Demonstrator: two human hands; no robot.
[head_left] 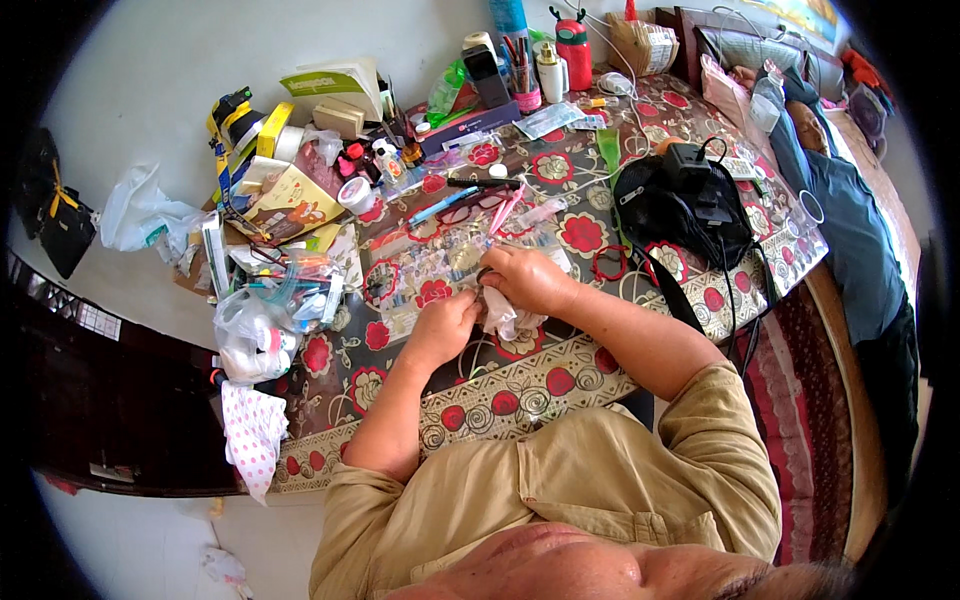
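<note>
My right hand [530, 282] is closed around a crumpled white tissue or cloth [502, 316], part of which hangs below the fingers. Close beside it, my left hand [443, 328] has its fingers pinched together at the tissue's left side. A small dark thing [484, 276] shows between the two hands; its kind is hidden by the fingers. Both hands are over a clear plastic sheet [405, 290] on the flowered tablecloth [375, 385]. Just beyond them lie eyeglasses [470, 208], a blue pen [436, 206] and a pink slender tool [507, 208].
A black bag [672, 205] with straps lies to the right. Books [290, 205], small bottles [388, 160] and plastic bags [250, 335] crowd the left side. A red bottle [573, 52] stands at the back. Another person's blue-clad legs [850, 215] are at far right.
</note>
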